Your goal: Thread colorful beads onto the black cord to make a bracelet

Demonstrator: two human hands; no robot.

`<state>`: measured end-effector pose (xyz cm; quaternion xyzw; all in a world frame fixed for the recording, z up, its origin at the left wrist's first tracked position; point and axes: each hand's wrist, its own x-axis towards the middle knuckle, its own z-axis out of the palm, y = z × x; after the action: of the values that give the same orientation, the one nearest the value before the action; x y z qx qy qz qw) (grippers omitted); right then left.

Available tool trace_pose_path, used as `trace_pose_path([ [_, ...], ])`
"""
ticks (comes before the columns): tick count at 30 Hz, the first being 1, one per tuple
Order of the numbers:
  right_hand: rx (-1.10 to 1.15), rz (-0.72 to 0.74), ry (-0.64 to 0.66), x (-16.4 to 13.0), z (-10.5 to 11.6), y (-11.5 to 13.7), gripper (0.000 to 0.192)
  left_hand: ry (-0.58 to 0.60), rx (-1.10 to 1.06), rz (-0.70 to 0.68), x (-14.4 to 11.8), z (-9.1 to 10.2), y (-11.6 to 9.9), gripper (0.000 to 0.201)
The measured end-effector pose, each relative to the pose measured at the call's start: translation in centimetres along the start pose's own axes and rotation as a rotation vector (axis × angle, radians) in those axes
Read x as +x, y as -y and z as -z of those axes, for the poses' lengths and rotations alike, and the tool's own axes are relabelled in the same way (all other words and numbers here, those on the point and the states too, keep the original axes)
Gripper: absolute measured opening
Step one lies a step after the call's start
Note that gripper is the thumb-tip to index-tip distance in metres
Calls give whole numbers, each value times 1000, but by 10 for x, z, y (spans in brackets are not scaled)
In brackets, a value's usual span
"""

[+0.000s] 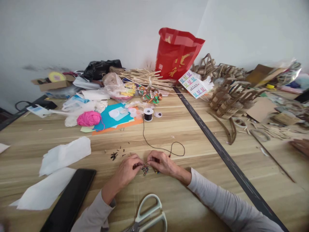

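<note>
My left hand and my right hand rest on the wooden table, fingertips pinched together on a small cluster of coloured beads between them. A thin black cord runs from the beadwork in a loop to the right and back up to a black spool. A few tiny dark beads lie scattered just left of my left hand. Grey-handled scissors lie near the table's front edge, between my forearms.
A black tablet and white paper sheets lie at the left. Pink yarn, blue and orange card, bamboo sticks, a red bag and cardboard baskets crowd the back. Another person's hand shows at right.
</note>
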<state>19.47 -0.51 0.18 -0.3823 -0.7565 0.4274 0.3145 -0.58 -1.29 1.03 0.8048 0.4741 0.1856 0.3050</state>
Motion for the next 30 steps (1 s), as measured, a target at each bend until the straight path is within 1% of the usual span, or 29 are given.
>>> trace_pose_path([
  [3, 10, 2, 3, 1, -1, 0, 6, -3, -5, 12, 1, 0, -2, 14],
  [7, 6, 20, 10, 1, -1, 0, 6, -51, -36, -3, 0, -3, 1, 14],
  [11, -6, 31, 20, 0, 0, 0, 5, -116, -157, -9, 1, -5, 6, 12],
  [13, -6, 31, 20, 0, 0, 0, 4, -129, -246, 12, 1, -5, 7, 11],
  [18, 0, 34, 14, -1, 0, -1, 4, -99, -459, 104, 2, -6, 8, 12],
  [22, -16, 49, 14, -1, 0, -1, 4, -90, -516, 149, 2, -7, 10, 13],
  [30, -51, 72, 11, -2, 0, -1, 5, -72, -605, 170, 3, -7, 10, 11],
])
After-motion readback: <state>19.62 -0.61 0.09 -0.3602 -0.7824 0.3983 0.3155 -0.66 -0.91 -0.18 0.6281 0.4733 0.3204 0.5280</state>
